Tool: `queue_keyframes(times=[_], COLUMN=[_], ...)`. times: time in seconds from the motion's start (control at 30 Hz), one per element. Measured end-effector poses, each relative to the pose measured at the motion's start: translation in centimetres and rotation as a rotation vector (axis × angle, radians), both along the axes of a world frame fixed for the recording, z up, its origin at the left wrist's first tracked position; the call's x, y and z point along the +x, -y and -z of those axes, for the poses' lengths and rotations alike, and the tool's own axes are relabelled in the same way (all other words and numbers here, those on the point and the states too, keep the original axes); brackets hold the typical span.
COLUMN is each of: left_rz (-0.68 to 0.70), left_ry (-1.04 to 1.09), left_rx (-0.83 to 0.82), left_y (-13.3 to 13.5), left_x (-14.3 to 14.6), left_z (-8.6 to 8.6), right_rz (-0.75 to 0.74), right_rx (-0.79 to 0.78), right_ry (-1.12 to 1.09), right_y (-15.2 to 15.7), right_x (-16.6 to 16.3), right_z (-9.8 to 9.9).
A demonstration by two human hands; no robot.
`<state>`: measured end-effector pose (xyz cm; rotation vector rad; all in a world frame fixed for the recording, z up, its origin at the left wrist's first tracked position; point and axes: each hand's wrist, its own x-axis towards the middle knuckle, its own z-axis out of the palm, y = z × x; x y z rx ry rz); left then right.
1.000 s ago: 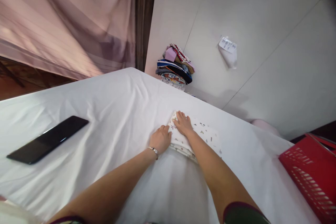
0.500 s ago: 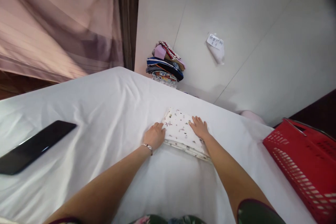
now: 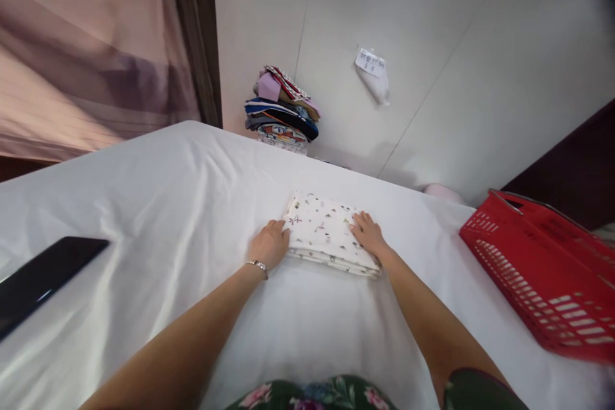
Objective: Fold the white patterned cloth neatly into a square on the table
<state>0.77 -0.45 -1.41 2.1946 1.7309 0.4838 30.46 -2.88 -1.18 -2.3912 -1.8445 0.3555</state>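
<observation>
A folded white cloth [image 3: 327, 229] printed with small figures lies flat on the white sheet, its layered folded edge facing me. At its left edge is my left hand [image 3: 270, 243], with a bracelet on the wrist and its fingers bent closely round the border; the fingertips are partly hidden. My right hand [image 3: 369, 232] rests flat on the cloth's right side, fingers stretched out and a little apart.
A red plastic basket [image 3: 533, 275] stands at the right, and a black flat device [image 3: 43, 278] lies at the left. Stacked folded clothes [image 3: 282, 109] are beyond the sheet's far edge by the pale wall. A pink curtain [image 3: 86, 45] hangs at the far left.
The camera view has shifted a little, so surroundings sit further left. Both hands stay at the cloth's two sides, and its right front corner now shows more beside my right wrist.
</observation>
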Motion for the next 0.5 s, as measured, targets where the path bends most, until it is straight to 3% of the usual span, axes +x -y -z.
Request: queue_keyframes(times=[0.13,0.3,0.4,0.5], left_rz=[0.015,-0.003,0.014,0.164], left_ry=[0.004,0.043,0.056,0.042], left_rx=[0.01,0.029,0.206,0.4], left_y=[-0.1,-0.3,0.0,0.7], left_x=[0.0,-0.1,-0.2,0.0], left_z=[0.1,0.7,0.4,-0.2], right_rz=[0.109,0.063,-0.044,-0.188], right_rx=[0.092,0.229,0.379,0.468], right_ry=[-0.151,-0.224,-0.183,-0.129], right_y=[2.5,7.3,9.8,10.8], right_x=[0.2,-0.1,-0.7,-1.6], right_z=[0.4,1.4,1.5,1.4])
